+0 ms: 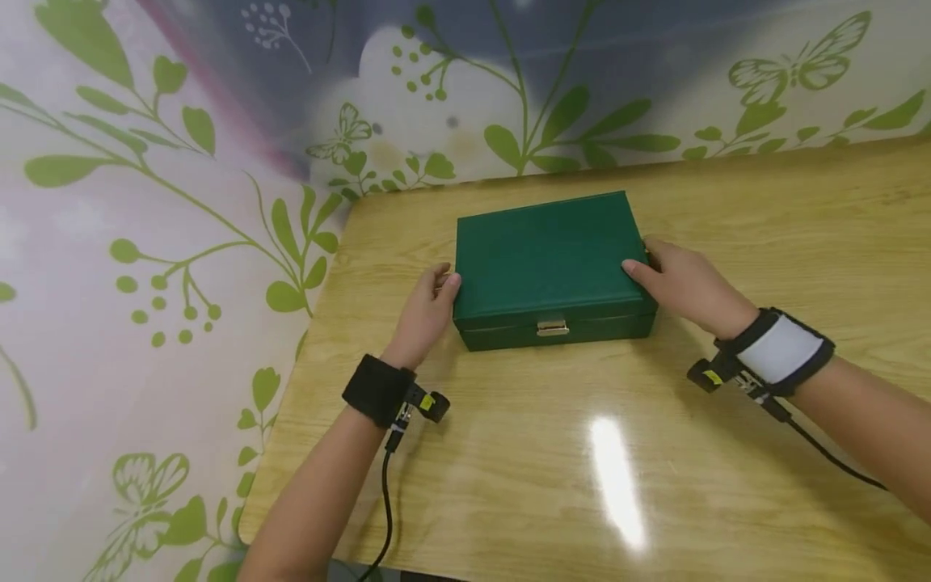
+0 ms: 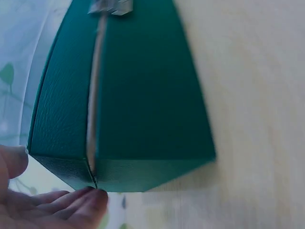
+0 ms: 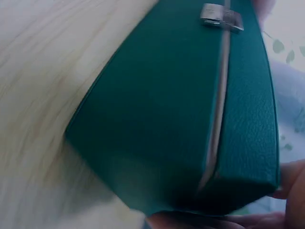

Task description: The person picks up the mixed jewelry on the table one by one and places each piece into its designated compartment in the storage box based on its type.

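Observation:
A dark green lidded box (image 1: 545, 259) with a leathery cover is on the wooden table, its lid down. At the middle of its front sits a metal clasp (image 1: 552, 328). My left hand (image 1: 425, 311) holds the box's left end, thumb at the lid's edge; in the left wrist view its fingertips (image 2: 95, 202) touch the end near the seam. On the opposite end, my right hand (image 1: 687, 283) grips the box with the thumb over the lid's edge and the fingers along the side, partly hidden. A pale seam (image 3: 219, 105) runs between lid and base.
The wooden table (image 1: 538, 485) meets a patterned wall (image 1: 196, 210) at the left and back. Each wrist wears a strapped camera, the left one (image 1: 434, 406) and the right one (image 1: 704, 375), with trailing black cables. A bright reflection lies on the tabletop.

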A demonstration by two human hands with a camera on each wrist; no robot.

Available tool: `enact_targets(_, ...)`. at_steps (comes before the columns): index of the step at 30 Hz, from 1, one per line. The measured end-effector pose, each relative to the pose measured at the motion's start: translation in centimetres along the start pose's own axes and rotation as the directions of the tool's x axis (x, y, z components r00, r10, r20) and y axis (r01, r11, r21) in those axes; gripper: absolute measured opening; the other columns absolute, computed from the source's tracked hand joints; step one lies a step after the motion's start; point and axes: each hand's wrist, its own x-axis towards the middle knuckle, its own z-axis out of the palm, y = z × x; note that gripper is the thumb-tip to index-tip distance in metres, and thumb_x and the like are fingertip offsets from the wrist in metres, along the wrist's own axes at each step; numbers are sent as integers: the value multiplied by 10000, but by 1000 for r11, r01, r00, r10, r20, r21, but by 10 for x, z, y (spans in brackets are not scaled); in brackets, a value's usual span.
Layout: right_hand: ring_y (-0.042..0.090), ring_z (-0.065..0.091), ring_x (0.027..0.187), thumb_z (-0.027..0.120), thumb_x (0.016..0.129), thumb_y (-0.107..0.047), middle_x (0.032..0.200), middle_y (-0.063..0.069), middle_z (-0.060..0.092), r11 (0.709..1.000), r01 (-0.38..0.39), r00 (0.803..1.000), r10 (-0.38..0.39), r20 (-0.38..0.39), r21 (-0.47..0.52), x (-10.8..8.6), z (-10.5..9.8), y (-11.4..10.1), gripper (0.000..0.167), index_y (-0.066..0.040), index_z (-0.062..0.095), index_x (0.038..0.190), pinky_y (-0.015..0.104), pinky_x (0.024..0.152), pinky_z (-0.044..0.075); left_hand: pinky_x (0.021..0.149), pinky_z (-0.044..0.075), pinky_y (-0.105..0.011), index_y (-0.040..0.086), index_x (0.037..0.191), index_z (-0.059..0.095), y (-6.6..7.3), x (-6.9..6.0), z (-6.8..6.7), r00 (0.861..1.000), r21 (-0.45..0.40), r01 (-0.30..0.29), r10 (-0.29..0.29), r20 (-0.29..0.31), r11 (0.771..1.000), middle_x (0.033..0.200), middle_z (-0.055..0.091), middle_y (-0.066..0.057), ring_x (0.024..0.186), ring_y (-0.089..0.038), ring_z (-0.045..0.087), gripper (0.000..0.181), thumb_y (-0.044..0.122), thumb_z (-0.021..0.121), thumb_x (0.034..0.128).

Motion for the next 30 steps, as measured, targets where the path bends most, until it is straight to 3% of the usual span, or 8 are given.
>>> enact_targets(3, 475, 160, 1372, 266, 1011, -466, 1498, 338, 119, 983, -58, 995, 42, 95, 176, 3, -2, 1, 764, 116, 50, 1457, 603, 1060, 212, 1101, 282, -378, 49, 1491, 207, 6, 12, -3, 993, -58, 81, -76, 93, 995, 1518, 277, -124, 1391, -234, 283, 583, 384, 320, 1028)
enact_targets(5, 454, 74, 1397, 236, 1014, -463, 1522, 310, 26, 946, -111, 987, 70, 141, 306, 4, 0, 2, 763, 100, -28, 1457, 595, 1080, 165, 1123, 235, -378, 58, 1501, 177, 8, 17, -3, 981, -70, 142, -131, 144, 987, 1549, 216, -103, 1419, -227, 215, 590, 395, 292, 1031)
enact_targets(8, 417, -5, 1412, 210, 1024, -429, 1535, 273, -54, 899, -153, 983, 95, 158, 411, 6, 5, 0, 729, 82, -82, 1454, 574, 1100, 121, 1133, 208, -375, 60, 1506, 150, 11, 20, -1, 960, -103, 226, -204, 190, 969, 1560, 186, -84, 1429, -216, 179, 579, 384, 257, 1038)
enact_targets(10, 378, -19, 1422, 206, 1034, -389, 1548, 236, -58, 867, -155, 984, 93, 151, 474, 8, 9, -3, 686, 57, -88, 1464, 548, 1116, 97, 1137, 192, -373, 58, 1507, 133, 13, 21, 1, 954, -124, 254, -227, 196, 959, 1565, 174, -75, 1432, -209, 161, 573, 376, 232, 1042)
enact_targets(13, 343, -33, 1425, 181, 1039, -362, 1558, 203, -64, 843, -150, 987, 100, 124, 516, 10, 12, -6, 650, 26, -108, 1472, 521, 1130, 57, 1142, 176, -374, 42, 1504, 134, 16, 21, 5, 961, -134, 243, -220, 167, 961, 1563, 180, -80, 1433, -211, 157, 566, 364, 210, 1046)
enact_targets(18, 329, -33, 1426, 157, 1045, -324, 1562, 187, -56, 844, -137, 990, 105, 90, 519, 7, 13, -6, 609, 17, -105, 1477, 516, 1132, 46, 1139, 183, -385, 20, 1488, 195, 17, 22, 13, 968, -98, 233, -221, 117, 968, 1535, 248, -105, 1421, -232, 198, 561, 365, 213, 1046)
enact_targets(23, 356, -59, 1419, 130, 1042, -327, 1553, 210, -88, 847, -140, 990, 104, 97, 513, -7, 12, 5, 613, 34, -128, 1465, 540, 1123, 38, 1146, 159, -373, 30, 1496, 173, 15, 16, 27, 968, -85, 216, -202, 151, 973, 1552, 215, -85, 1433, -213, 160, 567, 372, 211, 1045)
enact_targets(30, 368, -125, 1406, 117, 1038, -351, 1542, 207, -145, 862, -122, 991, 78, 108, 493, -35, 4, 21, 629, 25, -167, 1453, 568, 1110, 17, 1147, 155, -377, 10, 1492, 159, 19, 3, 45, 975, -81, 126, -108, 195, 989, 1555, 199, -91, 1433, -205, 146, 554, 341, 202, 1051)
